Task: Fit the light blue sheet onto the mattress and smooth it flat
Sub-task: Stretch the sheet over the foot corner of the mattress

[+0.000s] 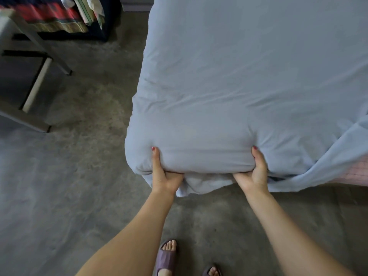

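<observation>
Head view: light blue sheet (249, 76) is lying over the mattress (358, 172), long axis running away from the camera. Left hand (163, 174) and right hand (254, 172) are each gripping the sheet at the near corner, thumbs on top, fingers curled underneath. Sheet is hanging loose at right, baring pink mattress edge.

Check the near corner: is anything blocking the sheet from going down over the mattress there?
Nothing visible does. Both the left hand and right hand grip the light blue sheet at the corner; the uncovered mattress edge shows right, bare.
</observation>
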